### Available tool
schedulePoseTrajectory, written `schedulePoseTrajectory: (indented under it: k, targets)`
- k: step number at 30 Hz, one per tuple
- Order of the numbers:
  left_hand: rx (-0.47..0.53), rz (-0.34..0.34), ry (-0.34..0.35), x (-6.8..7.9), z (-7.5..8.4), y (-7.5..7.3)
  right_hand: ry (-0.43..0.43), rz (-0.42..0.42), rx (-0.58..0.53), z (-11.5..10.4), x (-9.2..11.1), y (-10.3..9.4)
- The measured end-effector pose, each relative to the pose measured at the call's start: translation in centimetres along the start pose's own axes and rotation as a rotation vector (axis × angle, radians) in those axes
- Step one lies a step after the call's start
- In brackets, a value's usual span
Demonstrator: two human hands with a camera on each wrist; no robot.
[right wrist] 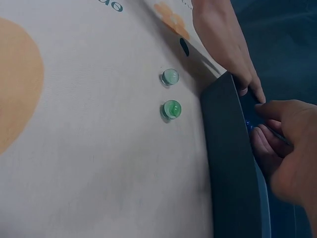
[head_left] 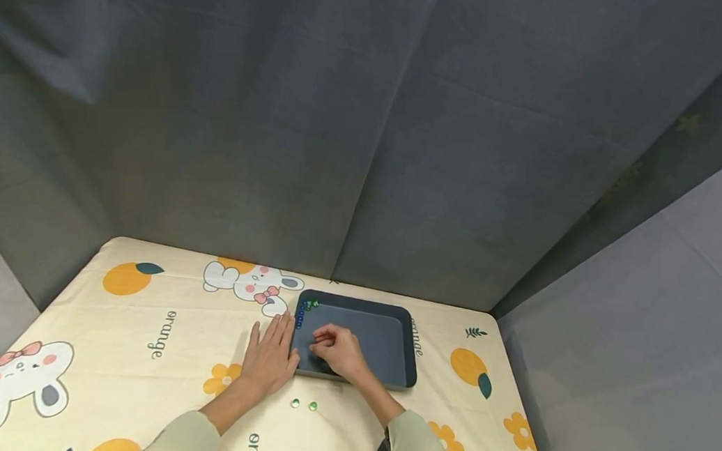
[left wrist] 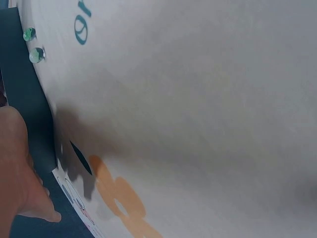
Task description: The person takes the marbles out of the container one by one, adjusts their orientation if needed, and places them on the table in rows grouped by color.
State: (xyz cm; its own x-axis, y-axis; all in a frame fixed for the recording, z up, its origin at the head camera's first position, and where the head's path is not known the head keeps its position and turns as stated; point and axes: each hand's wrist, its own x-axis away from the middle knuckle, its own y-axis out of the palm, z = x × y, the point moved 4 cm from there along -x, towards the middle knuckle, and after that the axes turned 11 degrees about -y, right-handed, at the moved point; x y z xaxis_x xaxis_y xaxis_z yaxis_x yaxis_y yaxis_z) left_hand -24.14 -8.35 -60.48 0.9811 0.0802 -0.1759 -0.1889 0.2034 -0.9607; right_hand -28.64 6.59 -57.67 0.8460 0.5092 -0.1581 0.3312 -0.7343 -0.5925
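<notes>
A dark grey rectangular tray (head_left: 381,342) lies on the patterned cloth. My left hand (head_left: 268,360) rests at the tray's left edge with its fingers straight. Above the tray's left half is my right hand (head_left: 339,351), fingers curled toward the thumb; whether anything is between the fingertips is hidden. Small blue glass pieces (head_left: 300,318) line the tray's left wall, and green ones (head_left: 312,304) lie at its far left corner. In front of the tray, on the cloth, sit a pale clear marble (right wrist: 170,77) and a green marble (right wrist: 172,109), side by side.
The cream tablecloth (head_left: 188,353) carries printed rabbits, oranges and flowers. A dark grey curtain (head_left: 266,142) hangs behind the table, and a lighter panel (head_left: 655,330) stands at the right.
</notes>
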Motion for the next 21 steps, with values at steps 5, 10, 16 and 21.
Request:
schedulePoseTrajectory:
  k: [5,10,16,21]
  targets:
    - [-0.003,0.003,0.0,0.0,0.0,0.1,0.007,-0.04,-0.018,0.2,-0.4,1.1]
    - [-0.007,0.012,-0.001,0.0,0.1,0.2,0.011,0.014,0.03,1.3,-1.3,1.5]
    - [-0.02,0.003,-0.001,0.0,0.0,0.3,0.053,0.102,0.087,2.5,-2.9,1.6]
    - [-0.012,0.001,0.0,0.0,0.0,0.1,0.058,0.165,0.132,3.1,-4.4,1.5]
